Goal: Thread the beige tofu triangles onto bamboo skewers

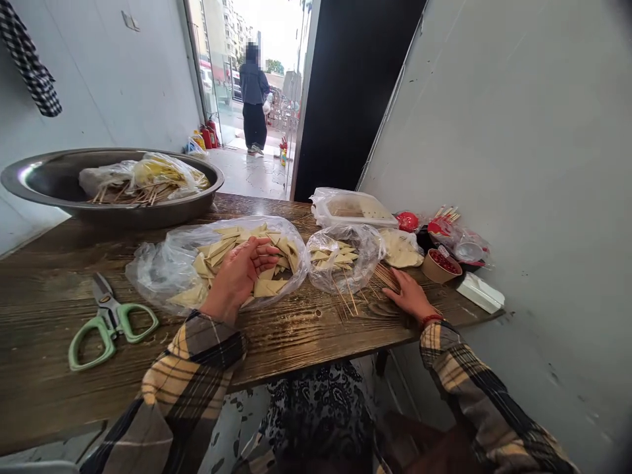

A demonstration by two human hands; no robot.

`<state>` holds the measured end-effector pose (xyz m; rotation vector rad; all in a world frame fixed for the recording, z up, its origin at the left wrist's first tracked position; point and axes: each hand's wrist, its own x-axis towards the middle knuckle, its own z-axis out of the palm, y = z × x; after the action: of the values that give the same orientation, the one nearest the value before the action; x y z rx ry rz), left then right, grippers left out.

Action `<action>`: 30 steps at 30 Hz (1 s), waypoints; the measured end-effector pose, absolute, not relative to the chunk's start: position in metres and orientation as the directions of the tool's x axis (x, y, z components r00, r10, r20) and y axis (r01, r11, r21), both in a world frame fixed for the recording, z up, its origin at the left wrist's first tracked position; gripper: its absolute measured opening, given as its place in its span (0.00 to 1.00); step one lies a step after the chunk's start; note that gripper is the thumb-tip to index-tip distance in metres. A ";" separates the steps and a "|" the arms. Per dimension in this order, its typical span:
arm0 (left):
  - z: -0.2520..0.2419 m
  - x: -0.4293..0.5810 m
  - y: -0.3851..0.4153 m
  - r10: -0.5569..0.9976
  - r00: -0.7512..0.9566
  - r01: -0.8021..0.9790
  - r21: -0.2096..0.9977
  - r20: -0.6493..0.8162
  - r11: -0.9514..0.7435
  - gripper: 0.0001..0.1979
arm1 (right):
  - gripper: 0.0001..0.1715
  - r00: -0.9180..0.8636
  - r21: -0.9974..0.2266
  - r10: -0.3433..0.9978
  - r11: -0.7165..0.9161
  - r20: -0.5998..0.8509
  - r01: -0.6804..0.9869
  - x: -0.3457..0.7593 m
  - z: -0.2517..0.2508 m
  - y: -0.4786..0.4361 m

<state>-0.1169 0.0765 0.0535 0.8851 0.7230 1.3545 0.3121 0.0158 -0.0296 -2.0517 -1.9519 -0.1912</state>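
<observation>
My left hand [241, 273] hovers over a clear plastic bag [160, 273] of pale yellow, flat cut pieces that look like tofu skin [220, 250]. Its fingers are loosely curled and apart, with nothing visible in them. On the table, my right hand [409, 295] rests with its fingers stretched out, touching a bundle of thin bamboo skewers [386, 276]. Between the hands lies a smaller plastic bag [368, 247] with threaded tofu-skin pieces [333, 255], their skewers [349, 293] pointing towards me.
Green-handled scissors [111, 316] lie at the left. Behind them stands a large metal basin [64, 207] with bagged skewers. A lidded plastic container [353, 207], a tub of red bits [442, 263] and a white box [480, 293] line the right. A person [253, 92] stands by the doorway.
</observation>
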 end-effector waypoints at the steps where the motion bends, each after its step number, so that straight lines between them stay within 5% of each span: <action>1: 0.053 -0.117 0.077 0.993 0.101 -0.500 0.866 0.055 0.003 0.14 | 0.33 0.099 -0.131 0.942 -0.060 0.321 0.990 0.317 -0.035 0.018; 7: 0.056 -0.117 0.078 0.995 0.093 -0.461 0.887 0.034 0.012 0.13 | 0.21 0.208 -0.161 0.892 -0.156 0.400 0.975 0.339 -0.046 0.030; 30: 0.051 -0.121 0.071 0.994 0.083 -0.564 0.826 0.072 -0.012 0.17 | 0.23 0.085 -0.068 0.852 -0.058 0.517 0.996 0.333 -0.040 0.022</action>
<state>-0.1207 0.0714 0.0513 0.8351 0.6703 1.3927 0.3329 0.0219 -0.0403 -1.9661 -1.8197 -0.4808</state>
